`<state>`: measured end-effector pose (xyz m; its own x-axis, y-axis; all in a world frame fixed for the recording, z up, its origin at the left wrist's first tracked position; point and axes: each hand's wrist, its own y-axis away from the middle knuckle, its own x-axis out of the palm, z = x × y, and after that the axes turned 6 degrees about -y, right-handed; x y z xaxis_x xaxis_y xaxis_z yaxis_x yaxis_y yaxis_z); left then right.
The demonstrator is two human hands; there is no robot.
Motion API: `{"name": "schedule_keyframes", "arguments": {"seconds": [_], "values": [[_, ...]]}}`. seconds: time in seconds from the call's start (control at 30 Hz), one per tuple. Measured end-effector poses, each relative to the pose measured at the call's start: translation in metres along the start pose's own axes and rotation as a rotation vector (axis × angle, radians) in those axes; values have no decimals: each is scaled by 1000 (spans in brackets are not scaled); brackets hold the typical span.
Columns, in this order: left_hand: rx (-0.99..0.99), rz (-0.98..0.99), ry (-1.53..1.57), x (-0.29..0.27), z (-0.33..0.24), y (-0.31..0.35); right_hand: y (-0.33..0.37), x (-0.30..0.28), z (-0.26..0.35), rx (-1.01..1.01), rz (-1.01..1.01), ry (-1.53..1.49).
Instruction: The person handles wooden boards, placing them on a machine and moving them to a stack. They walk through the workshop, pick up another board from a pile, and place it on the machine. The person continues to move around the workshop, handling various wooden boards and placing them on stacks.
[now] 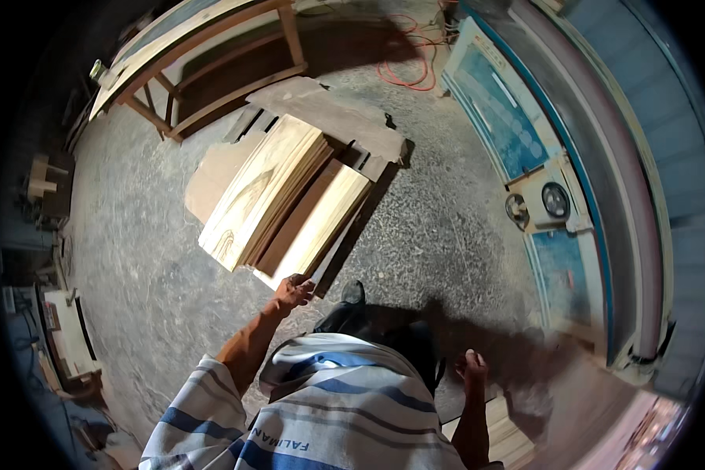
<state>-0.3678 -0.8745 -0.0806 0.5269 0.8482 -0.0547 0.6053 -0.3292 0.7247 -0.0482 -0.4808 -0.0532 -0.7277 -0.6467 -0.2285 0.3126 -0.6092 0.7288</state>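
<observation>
A tall stack of boards (266,188) lies on brown sheets (321,106). Just right of it is a lower stack (323,215). Nearer than the tall stack is the left hand (294,291), at the lower stack's corner; the right hand (471,365), fingers curled, is well right of the tall stack. Beyond it stands a wooden desk (204,45).

Left arm (252,341) reaching forward, forearm bare, slanting inward. Left hand (294,291) back up, fingers loosely bent. Right arm (475,423) lower, close along the right side. Right hand (471,365) half curled. Hands well apart.
</observation>
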Motion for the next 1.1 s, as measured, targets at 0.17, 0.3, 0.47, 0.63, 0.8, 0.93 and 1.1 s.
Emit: {"name": "schedule_keyframes", "arguments": {"seconds": [0.17, 0.3, 0.47, 0.63, 0.8, 0.93, 1.1], "values": [[-51, -112, 14, 7, -9, -13, -40, 41, 100, -36, 100, 216], [-12, -315, -321, 8, 10, -20, -100, 87, 164, -30, 140, 312], [-301, -609, -165, 43, 24, -6, -198, 165, 231, -69, 471, 521], [-447, -767, -145, 98, 27, -2, -285, 284, 275, -140, 730, 660], [-508, -804, -141, 162, -1, -31, -310, 391, 306, -279, 729, 842], [-473, -795, -156, 202, 9, -78, -350, 443, 278, -358, 821, 1031], [-460, -860, -167, 211, 38, -146, -412, 491, 196, -518, 929, 1213]]}}
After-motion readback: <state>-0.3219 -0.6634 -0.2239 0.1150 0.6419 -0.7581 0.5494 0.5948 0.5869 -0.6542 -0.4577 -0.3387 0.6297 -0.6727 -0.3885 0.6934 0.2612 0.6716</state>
